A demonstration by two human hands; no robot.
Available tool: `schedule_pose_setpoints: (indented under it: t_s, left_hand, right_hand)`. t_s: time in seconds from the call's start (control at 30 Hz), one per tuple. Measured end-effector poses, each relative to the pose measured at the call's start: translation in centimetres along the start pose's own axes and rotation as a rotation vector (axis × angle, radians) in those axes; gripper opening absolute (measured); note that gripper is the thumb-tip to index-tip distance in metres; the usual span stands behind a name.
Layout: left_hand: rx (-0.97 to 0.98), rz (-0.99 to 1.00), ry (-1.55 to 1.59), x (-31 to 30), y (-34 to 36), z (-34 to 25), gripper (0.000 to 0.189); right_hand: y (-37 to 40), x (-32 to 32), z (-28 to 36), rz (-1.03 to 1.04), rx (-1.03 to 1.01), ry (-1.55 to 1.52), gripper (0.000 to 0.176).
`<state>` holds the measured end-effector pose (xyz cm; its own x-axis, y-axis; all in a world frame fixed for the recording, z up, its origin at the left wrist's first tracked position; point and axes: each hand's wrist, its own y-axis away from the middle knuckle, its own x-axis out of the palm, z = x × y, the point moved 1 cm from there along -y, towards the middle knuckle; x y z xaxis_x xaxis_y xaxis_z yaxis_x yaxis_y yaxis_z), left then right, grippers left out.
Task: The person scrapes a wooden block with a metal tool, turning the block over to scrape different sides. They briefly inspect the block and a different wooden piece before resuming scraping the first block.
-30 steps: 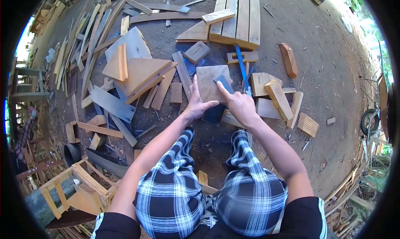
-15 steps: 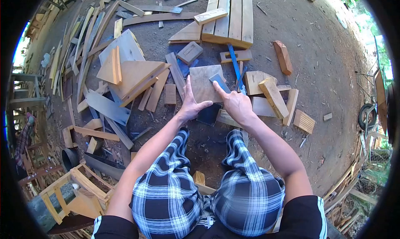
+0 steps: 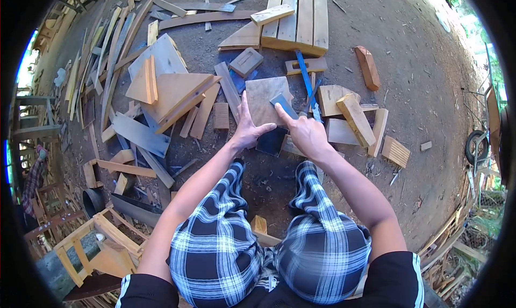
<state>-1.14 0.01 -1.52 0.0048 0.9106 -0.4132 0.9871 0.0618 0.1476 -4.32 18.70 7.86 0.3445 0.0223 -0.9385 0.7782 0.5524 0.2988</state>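
A square, flat greyish-tan slab (image 3: 263,93) lies on the ground in front of me. My left hand (image 3: 250,126) rests at its near left corner, thumb and fingers stretched apart along two edges. My right hand (image 3: 307,136) is closed on a flat blue-grey blade (image 3: 283,105), its index finger pressing the blade against the right part of the slab. Under the slab's near edge sits a dark square block (image 3: 271,141), partly hidden. Beyond the slab lies a wooden block with a slot (image 3: 246,62).
Stacked boards (image 3: 180,96) and long strips (image 3: 115,55) cover the left. A slatted wooden piece (image 3: 295,23) stands ahead. To the right lie wood blocks (image 3: 355,119), a blue-handled tool (image 3: 306,77) and a reddish block (image 3: 367,67). A wooden frame (image 3: 102,238) is at lower left.
The view has shifted slightly. Both hands stay in nearly the same place on the slab, and the blade has barely moved against it.
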Motion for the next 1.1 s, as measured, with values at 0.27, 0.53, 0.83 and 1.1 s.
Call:
schedule_pose_setpoints:
  t_s: [0.27, 0.53, 0.83, 1.1]
  left_hand:
    - [0.004, 0.014, -0.013, 0.0, -0.2, 0.2, 0.135]
    - [-0.010, 0.030, 0.049, 0.1, -0.1, 0.2, 0.135]
    - [-0.014, 0.007, -0.006, 0.0, 0.2, 0.2, 0.135]
    - [-0.041, 0.008, -0.074, -0.1, -0.2, 0.3, 0.137]
  right_hand:
    - [-5.8, 0.7, 0.4, -0.131, -0.024, -0.084, 0.074]
    - [-2.5, -0.6, 0.6, 0.046, 0.010, -0.024, 0.071]
    - [-0.9, 0.2, 0.5, -0.027, -0.017, -0.017, 0.072]
    - [-6.3, 1.0, 1.1, -0.162, -0.050, -0.013, 0.072]
